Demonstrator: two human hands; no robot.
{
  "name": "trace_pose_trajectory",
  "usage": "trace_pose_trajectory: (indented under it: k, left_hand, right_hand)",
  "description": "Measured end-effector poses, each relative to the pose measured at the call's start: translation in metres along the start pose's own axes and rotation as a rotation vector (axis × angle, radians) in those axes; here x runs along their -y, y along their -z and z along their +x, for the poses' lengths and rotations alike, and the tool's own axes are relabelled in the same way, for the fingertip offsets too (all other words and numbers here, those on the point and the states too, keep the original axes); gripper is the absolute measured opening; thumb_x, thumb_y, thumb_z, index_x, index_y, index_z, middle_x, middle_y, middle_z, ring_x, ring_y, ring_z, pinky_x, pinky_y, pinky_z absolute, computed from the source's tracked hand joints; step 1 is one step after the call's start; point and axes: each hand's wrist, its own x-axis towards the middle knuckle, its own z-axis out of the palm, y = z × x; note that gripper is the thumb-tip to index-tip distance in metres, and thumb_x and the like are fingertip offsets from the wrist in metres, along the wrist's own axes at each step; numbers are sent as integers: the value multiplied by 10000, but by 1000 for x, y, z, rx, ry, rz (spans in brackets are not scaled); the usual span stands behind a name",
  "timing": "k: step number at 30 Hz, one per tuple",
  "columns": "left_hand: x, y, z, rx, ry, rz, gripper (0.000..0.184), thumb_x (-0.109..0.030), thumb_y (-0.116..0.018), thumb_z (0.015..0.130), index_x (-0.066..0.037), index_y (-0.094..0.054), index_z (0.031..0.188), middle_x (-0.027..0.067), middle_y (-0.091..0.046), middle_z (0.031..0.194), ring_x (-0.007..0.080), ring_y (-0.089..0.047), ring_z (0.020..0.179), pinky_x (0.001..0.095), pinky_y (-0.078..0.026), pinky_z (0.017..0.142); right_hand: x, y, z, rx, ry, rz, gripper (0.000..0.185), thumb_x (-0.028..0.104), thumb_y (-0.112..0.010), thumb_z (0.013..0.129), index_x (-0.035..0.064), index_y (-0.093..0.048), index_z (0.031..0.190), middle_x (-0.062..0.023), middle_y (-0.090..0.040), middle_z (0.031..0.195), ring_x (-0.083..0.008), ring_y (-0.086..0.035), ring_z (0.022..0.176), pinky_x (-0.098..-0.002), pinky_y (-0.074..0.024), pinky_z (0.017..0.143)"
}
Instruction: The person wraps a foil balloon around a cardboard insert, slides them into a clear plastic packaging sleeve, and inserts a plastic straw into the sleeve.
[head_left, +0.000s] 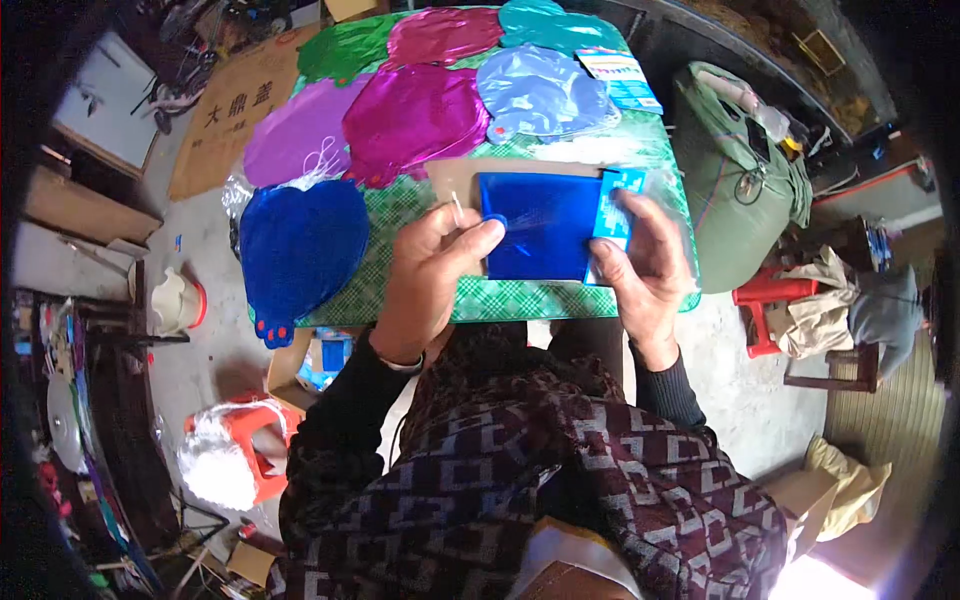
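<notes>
Held level over the near side of the table is a flat, shiny dark blue foil packet (545, 228), with a light blue printed card (622, 208) along its right end. My left hand (430, 265) pinches the packet's left edge between thumb and fingers. A thin white strip (457, 207) stands out by that hand's fingers; what it is I cannot make out. My right hand (650, 265) grips the card end, thumb in front and fingers curled behind. Left of the hands lies a dark blue uninflated foil balloon (303, 255) with red dots at its near tip.
A green patterned cloth (400, 290) covers the table. More flat foil balloons lie there, including magenta (415, 120), purple (305, 130) and pale blue (545, 95). A large green sack (735, 200) stands right, near a red stool (765, 300). Another red stool (255, 450) is lower left.
</notes>
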Motion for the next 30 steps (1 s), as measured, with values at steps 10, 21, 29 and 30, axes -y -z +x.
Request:
trace_pose_trajectory:
  k: [10,21,29,30]
  left_hand:
    - [2,-6,-1,-35,-93,-22,53,-53,-683,925,-12,-651,929,-17,-594,781,77,-482,700,230,-393,702]
    - [4,-7,-3,-59,-60,83,68,-61,-695,924,-13,-659,955,12,-636,862,84,-516,756,231,-413,730]
    - [2,-13,-2,-70,-98,257,65,-70,-699,917,-20,-664,940,-2,-634,842,85,-514,743,236,-415,726]
    - [2,-13,-3,-69,-82,249,63,-72,-698,917,-23,-664,938,-3,-633,844,84,-513,744,235,-413,726]
  right_hand:
    - [9,-4,-2,-95,-165,304,755,-57,-719,872,82,-328,1502,-58,-628,950,-82,-553,693,-173,-460,615]
    - [11,1,-2,-81,-270,298,568,-34,-685,912,27,-446,1424,-32,-638,920,-66,-554,701,-171,-443,624]
    - [3,13,-5,-46,-368,216,354,-18,-674,934,-21,-587,1277,-18,-663,925,-43,-541,716,-156,-432,638]
    - [3,13,-5,-48,-369,220,344,-12,-676,935,-19,-591,1268,-15,-662,916,-42,-538,713,-155,-430,637]
